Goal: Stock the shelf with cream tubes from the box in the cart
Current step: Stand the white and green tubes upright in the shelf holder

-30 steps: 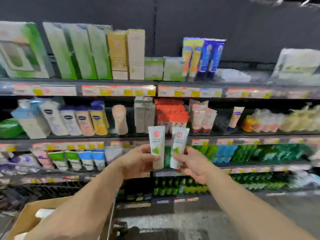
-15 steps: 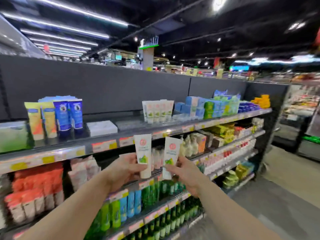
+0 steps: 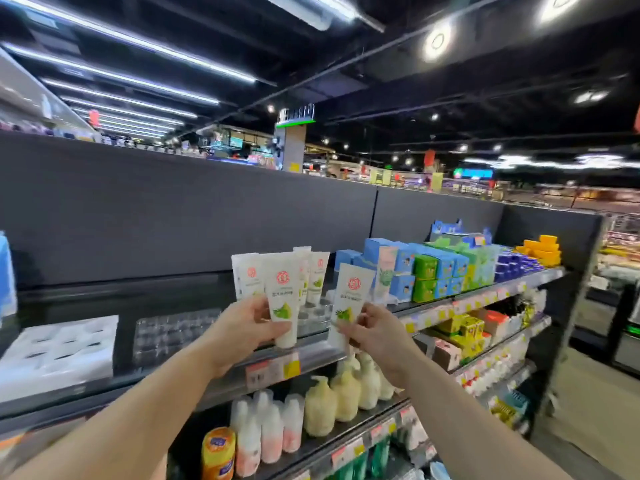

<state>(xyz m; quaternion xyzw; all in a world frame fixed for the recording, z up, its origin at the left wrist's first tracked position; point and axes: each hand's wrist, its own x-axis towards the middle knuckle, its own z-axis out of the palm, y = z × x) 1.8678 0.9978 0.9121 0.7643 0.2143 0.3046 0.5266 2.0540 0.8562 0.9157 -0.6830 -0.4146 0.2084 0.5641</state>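
I see my left hand gripping one cream tube, right hand pinching another tube; lower ends hidden.

Print on both tubes I hold – left tube, right tube – too blurred to read. My left hand hides the shelved tubes' bases. Price tags – illegible.

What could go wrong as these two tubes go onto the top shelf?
1. The tubes already on the shelf stand upright and close together; pushing the left hand's tube in could topple them.
2. The right hand only pinches the low end of its tube, which tilts, so it may slip.
3. The clear tray sits near the top shelf's front edge; a bump might shift it.
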